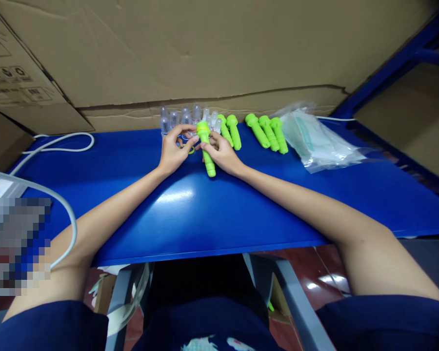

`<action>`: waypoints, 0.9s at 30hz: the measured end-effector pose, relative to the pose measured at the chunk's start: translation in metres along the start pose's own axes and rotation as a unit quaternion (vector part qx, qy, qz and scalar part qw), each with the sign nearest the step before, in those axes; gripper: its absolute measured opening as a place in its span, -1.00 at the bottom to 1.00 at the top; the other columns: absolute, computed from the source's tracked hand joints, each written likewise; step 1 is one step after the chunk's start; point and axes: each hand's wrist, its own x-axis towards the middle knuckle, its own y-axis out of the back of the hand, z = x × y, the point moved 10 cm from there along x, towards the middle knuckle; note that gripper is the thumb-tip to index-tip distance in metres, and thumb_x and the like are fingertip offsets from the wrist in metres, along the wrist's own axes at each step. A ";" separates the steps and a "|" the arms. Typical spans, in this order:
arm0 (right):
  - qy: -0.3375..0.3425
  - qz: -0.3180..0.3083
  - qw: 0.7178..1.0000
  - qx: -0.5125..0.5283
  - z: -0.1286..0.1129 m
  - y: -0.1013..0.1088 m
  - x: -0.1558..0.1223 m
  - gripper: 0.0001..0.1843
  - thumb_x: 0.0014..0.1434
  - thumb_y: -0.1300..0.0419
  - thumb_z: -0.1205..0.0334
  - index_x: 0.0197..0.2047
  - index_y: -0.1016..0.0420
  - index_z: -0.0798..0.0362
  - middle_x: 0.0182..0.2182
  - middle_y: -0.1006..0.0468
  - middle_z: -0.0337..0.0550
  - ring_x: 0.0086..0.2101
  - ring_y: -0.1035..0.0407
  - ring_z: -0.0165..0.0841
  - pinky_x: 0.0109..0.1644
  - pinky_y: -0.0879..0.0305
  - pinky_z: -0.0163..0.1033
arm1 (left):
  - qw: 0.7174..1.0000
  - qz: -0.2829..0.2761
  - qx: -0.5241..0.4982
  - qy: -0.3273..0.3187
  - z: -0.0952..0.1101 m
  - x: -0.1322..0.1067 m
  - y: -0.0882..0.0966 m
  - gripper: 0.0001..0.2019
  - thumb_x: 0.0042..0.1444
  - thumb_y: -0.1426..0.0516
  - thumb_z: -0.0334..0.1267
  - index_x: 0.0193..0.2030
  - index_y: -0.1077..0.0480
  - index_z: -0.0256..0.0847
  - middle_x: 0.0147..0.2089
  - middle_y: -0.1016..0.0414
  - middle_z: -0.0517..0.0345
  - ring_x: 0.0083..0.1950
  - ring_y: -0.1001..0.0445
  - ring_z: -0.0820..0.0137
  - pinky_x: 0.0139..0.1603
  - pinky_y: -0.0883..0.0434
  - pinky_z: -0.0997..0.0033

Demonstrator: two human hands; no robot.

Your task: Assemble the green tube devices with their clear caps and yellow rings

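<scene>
A lime-green plastic flashlight is tilted upright over the blue table, its wide head at the top and its ribbed handle pointing toward me. My right hand is closed round the handle just below the head. From the other side, my left hand has its fingers curled against the head, where a yellowish band shows. A small yellow ring shows below my left fingers. Behind my hands stand several clear plastic domed caps and smaller whitish pieces, partly hidden by my fingers.
Two green flashlights lie just right of my hands, and three more green flashlights farther right. A clear plastic bag rests beyond them. Cardboard walls the table's back. A white cable loops at the left.
</scene>
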 end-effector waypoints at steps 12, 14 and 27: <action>0.000 -0.025 1.000 0.003 -0.010 -0.008 -0.009 -0.14 0.27 -0.25 -0.20 0.42 0.07 -0.08 -0.11 -0.66 -0.02 -0.30 -0.60 -0.27 -0.25 -0.60 -0.12 | 0.999 -0.007 0.006 0.040 -0.013 0.000 -0.004 -0.54 0.19 -0.28 0.17 -0.04 -0.49 -0.19 -0.01 -0.61 0.01 -0.18 -0.57 0.42 -0.36 -0.37 0.51; 0.008 -0.030 1.000 0.005 -0.011 -0.009 -0.009 -0.18 0.27 -0.26 -0.18 0.38 0.06 -0.08 -0.10 -0.65 -0.01 -0.30 -0.60 -0.28 -0.24 -0.61 -0.11 | 0.999 -0.008 0.003 0.042 -0.014 0.000 -0.004 -0.53 0.19 -0.28 0.19 -0.04 -0.50 -0.20 -0.03 -0.62 0.01 -0.21 -0.57 0.42 -0.36 -0.37 0.50; 0.031 -0.052 0.998 -0.015 -0.014 -0.011 -0.008 -0.44 0.34 -0.18 -0.12 0.22 -0.01 -0.11 -0.06 -0.63 -0.04 -0.31 -0.58 -0.33 -0.19 -0.59 -0.12 | 0.999 -0.017 0.000 0.048 -0.015 0.002 -0.005 -0.50 0.14 -0.28 0.25 -0.12 -0.50 -0.19 -0.09 -0.62 0.05 -0.27 -0.53 0.45 -0.40 -0.35 0.50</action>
